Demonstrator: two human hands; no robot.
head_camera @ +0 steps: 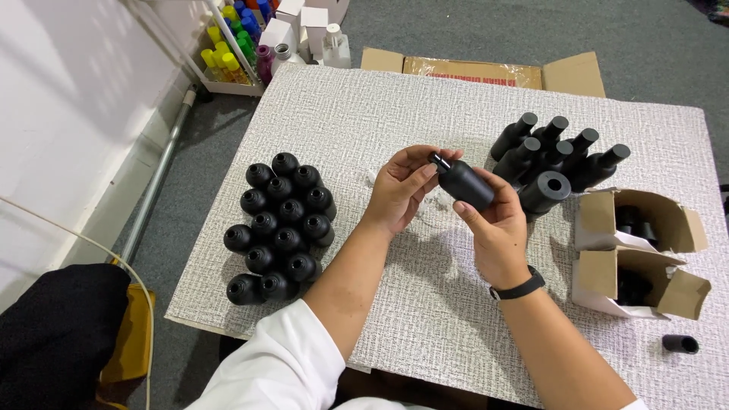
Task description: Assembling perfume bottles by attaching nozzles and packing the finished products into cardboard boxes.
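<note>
Gripping a black bottle (465, 184), the right hand (497, 228) wraps its body while left hand (401, 188) fingertips pinch its neck; capped bottles (558, 156) lie just beyond.

Approx. 16 black bottles (279, 228) stand at left. 1 bottle (465, 184) in hand, 7 more bottles (550, 156) lying at right. 2 open boxes (634, 250), 1 loose cap (680, 344).

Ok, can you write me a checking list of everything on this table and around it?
Surface: pale textured mat over cardboard.
Job's things: black bottle held in both hands.
Clutter: cluster of black bottles at left; capped bottles lying at right; two open small boxes; loose black cap.
Grippers: left hand at the bottle's neck; right hand gripping its body.
Cables: thin cord at left.
Surroundings: coloured bottles in a rack, grey floor.
</note>
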